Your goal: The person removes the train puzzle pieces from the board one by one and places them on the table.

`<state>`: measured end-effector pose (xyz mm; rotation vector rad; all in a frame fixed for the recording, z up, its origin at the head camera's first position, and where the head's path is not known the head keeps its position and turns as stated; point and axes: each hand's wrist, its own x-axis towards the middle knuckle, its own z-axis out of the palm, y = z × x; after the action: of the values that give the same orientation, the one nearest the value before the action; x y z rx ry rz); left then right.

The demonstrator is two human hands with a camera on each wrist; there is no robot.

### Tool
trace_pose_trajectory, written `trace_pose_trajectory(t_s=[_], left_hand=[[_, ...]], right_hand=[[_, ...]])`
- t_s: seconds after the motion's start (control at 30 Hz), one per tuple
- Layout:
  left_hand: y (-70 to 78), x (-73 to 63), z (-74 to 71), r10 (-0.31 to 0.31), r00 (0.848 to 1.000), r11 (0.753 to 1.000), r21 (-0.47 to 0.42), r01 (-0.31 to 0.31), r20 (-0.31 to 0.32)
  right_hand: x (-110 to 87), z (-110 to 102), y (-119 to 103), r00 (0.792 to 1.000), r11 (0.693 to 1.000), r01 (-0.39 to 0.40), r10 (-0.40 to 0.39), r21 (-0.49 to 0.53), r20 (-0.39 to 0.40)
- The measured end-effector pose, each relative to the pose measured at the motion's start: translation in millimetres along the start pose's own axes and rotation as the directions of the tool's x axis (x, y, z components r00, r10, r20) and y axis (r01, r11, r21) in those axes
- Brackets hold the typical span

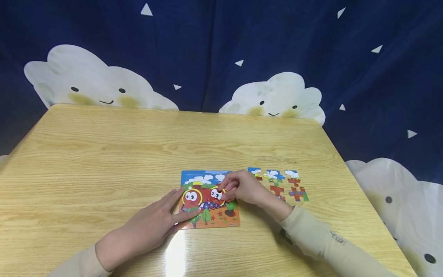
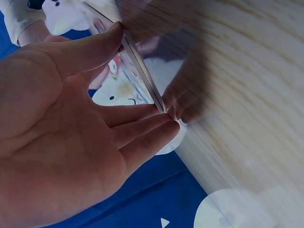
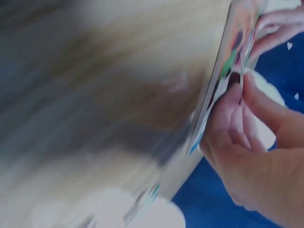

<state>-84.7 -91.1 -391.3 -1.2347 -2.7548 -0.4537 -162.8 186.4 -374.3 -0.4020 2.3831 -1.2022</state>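
The right hand (image 1: 243, 186) has its grip closed to a thin pinch, thumb against fingertips, on a puzzle piece (image 1: 217, 194) printed with round white eyes. The piece stands edge-on in the right wrist view, tilted against the puzzle board (image 1: 221, 224), which lies directly beneath this grip and reaches out to its left, its slightly longer axis running left to right. The left hand (image 1: 155, 221) lies across from that grip, at the board's left end, fingers and thumb nearly straight and spread, touching the edge and corner without curling round anything; the right is the nearer one to the piece's spot. To the right of the pinching grip, just beyond the board, loose pieces (image 1: 275, 176) lie spread apart in two rough rows, with knobs and sockets cut into their outlines. Board and pieces look like thin, stiff card or wood, glossy and brightly printed: a red train, blue sky, orange ground. Under both hands, the surface (image 1: 104, 154) is pale, streaked wood grain with a smooth sheen; past its far edge hangs a navy cloth (image 1: 194, 38) with white clouds.
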Motion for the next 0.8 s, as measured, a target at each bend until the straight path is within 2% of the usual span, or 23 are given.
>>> trace_pose_trajectory(t_s=[0.1,0.2,0.47,0.6,0.7,0.8], left_hand=[[0.1,0.2,-0.5,0.001,1.0,1.0,0.002,-0.001,-0.001],[0.3,0.3,-1.0,0.005,1.0,1.0,0.007,-0.005,-0.004],[0.8,-0.2,-0.8,0.0,1.0,1.0,0.004,0.0,-0.011],[-0.2,-0.4,1.0,0.025,0.999,1.0,0.011,-0.025,-0.04],[-0.4,-0.3,1.0,0.043,0.998,0.999,0.015,-0.042,-0.052],[-0.1,-0.5,0.4,0.038,0.998,0.999,0.018,-0.038,-0.047]], right_hand=[[-5.2,-16,7,0.999,1.0,-0.012,0.012,0.01,0.051],[-10.4,-31,17,0.997,1.0,-0.021,0.019,0.021,0.069],[-24.1,-60,34,0.996,0.997,-0.083,0.082,0.008,0.036],[-27.8,-69,37,0.997,0.994,-0.071,0.07,-0.084,-0.01],[-29.1,-72,38,0.997,0.979,-0.061,0.05,-0.196,-0.06],[-29.8,-74,39,0.996,0.964,-0.044,0.022,-0.264,-0.085]])
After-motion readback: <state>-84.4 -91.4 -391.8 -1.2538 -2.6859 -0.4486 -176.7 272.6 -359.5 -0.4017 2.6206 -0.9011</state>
